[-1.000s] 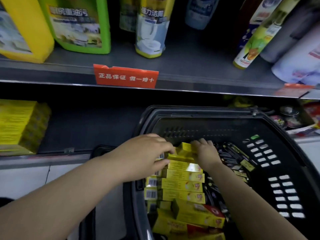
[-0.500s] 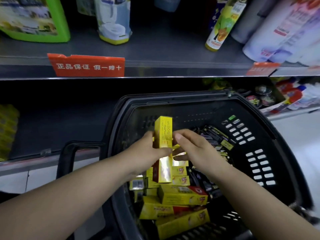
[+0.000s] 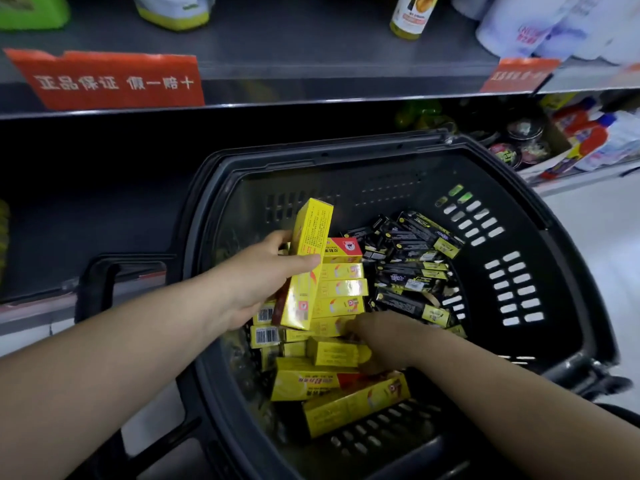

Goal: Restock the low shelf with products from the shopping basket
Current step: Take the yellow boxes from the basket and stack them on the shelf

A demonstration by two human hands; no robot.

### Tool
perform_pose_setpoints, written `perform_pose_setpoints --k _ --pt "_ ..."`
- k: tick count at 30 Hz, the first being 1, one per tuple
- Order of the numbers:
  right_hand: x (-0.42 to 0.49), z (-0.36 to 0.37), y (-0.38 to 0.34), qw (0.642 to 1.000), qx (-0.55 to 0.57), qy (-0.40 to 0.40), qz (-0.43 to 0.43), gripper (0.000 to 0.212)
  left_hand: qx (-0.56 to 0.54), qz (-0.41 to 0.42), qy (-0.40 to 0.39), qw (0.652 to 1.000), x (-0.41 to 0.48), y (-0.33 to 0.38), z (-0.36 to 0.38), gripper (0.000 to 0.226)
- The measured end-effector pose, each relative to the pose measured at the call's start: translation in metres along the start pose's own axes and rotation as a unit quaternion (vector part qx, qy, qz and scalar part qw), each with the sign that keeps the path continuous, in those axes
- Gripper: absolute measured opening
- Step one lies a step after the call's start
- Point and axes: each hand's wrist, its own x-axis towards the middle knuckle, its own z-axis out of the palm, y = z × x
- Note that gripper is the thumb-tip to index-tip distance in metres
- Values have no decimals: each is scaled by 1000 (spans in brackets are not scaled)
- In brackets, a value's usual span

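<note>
A black shopping basket (image 3: 519,168) stands in front of the low shelf (image 3: 86,209), which is dark. Inside lie several yellow boxes (image 3: 343,289) on the left and several black boxes (image 3: 412,258) on the right. My left hand (image 3: 256,282) grips one long yellow box (image 3: 308,265) upright above the pile, thumb across its front. My right hand (image 3: 377,337) reaches down among the yellow boxes lower in the basket; its fingertips are hidden behind them, so whether it holds one is unclear.
The basket's handle (image 3: 104,275) sticks out at the left. The upper shelf (image 3: 311,39) carries bottles and a red label (image 3: 114,81). Bottles and round tins (image 3: 519,147) fill the low shelf at the right. White floor (image 3: 606,237) lies to the right.
My left hand now holds the upright yellow box alone. My right hand has let go of it and dropped lower into the pile of yellow boxes. The view has shifted right.
</note>
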Motion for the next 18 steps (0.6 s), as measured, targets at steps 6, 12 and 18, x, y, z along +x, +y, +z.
perform_pose_setpoints --k 6,12,18 --pt "-24 -40 -2 969 150 198 17 26 -17 -7 37 999 2 1 -1 51" --pt "-42 -57 -11 771 614 170 -23 45 -29 -13 3 999 -2 2 5 45" --pt "-35 -52 -15 725 662 190 8 33 -49 -9 -12 999 0 5 10 42"
